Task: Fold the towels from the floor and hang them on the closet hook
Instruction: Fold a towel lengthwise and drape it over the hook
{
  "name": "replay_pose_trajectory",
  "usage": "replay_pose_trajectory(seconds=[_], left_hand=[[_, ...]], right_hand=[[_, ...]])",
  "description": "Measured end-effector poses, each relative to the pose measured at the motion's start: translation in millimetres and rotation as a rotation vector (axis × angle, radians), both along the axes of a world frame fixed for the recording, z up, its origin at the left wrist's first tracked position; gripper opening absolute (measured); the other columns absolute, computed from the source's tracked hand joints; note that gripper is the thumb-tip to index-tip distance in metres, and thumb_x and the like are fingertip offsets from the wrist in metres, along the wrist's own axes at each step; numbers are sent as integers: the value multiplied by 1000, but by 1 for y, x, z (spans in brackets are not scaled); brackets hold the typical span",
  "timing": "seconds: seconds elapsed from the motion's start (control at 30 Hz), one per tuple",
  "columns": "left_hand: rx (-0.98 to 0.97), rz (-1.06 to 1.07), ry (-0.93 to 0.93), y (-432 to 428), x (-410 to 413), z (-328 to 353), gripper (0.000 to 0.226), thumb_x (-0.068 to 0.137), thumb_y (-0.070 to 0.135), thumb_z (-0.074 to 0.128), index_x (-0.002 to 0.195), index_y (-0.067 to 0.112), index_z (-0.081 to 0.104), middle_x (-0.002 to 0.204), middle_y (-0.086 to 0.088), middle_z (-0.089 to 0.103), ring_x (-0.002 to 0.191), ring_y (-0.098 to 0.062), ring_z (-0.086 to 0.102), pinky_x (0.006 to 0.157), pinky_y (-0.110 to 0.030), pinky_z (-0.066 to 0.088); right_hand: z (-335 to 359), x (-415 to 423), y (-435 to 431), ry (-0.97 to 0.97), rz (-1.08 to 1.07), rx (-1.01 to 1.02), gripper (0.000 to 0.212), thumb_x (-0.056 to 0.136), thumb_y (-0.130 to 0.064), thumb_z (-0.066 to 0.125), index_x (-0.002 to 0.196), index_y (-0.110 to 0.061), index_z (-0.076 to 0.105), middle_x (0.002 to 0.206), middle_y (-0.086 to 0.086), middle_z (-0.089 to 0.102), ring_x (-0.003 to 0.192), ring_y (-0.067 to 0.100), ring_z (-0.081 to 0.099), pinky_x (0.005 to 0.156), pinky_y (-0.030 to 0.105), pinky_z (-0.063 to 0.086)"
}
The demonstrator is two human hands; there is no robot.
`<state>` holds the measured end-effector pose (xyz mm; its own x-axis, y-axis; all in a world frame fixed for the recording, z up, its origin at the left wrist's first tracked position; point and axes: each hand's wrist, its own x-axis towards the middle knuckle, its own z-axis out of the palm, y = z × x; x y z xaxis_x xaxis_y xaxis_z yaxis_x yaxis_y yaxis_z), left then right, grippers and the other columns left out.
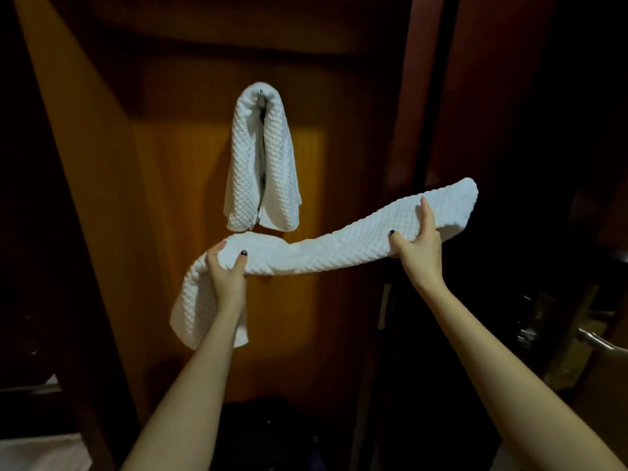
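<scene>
A white waffle-textured towel hangs folded over the closet hook on the wooden closet panel. Just below it I hold a second folded white towel stretched out as a long strip, higher at its right end. My left hand grips it near the left end, whose tail droops down past my wrist. My right hand grips it near the right end, with the tip sticking out beyond my fingers.
A dark wooden door edge runs down to the right of the panel. A metal door handle and lock hardware sit at the far right. Something pale lies at the lower left. The floor below is dark.
</scene>
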<state>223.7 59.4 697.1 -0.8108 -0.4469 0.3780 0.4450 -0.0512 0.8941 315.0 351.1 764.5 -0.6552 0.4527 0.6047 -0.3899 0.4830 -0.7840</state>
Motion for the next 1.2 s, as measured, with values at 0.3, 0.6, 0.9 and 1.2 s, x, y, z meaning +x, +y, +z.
replay_pose_trajectory(seconds=[0.3,0.6,0.9,1.2], left_hand=[[-265,105,197,-65,-14,134,51,93,15,60,139,12,39,140,-10,43,123,-21,43,92,-26,40],[-427,187,278,-98,-39,221,50,96,23,55,142,15,37,130,-2,45,95,-2,51,74,-13,44],[-482,236,382,-114,-119,277,52,97,28,53,143,18,33,110,9,47,88,3,51,72,-12,42],[-506,311,409,-129,-227,306,49,98,33,49,143,20,34,136,-3,43,105,-2,47,81,-19,39]], right_hand=[[94,-43,-24,225,75,300,80,89,-22,59,153,-29,13,145,15,42,101,-3,56,72,18,52],[172,-96,-38,273,1,396,79,90,-23,56,155,-22,11,112,14,60,72,17,61,67,39,56],[228,-179,-43,403,-3,369,80,90,-18,56,155,-15,11,61,0,51,49,10,48,53,34,48],[254,-283,-60,382,-36,258,84,87,-19,56,156,-13,9,71,7,55,55,14,47,54,28,39]])
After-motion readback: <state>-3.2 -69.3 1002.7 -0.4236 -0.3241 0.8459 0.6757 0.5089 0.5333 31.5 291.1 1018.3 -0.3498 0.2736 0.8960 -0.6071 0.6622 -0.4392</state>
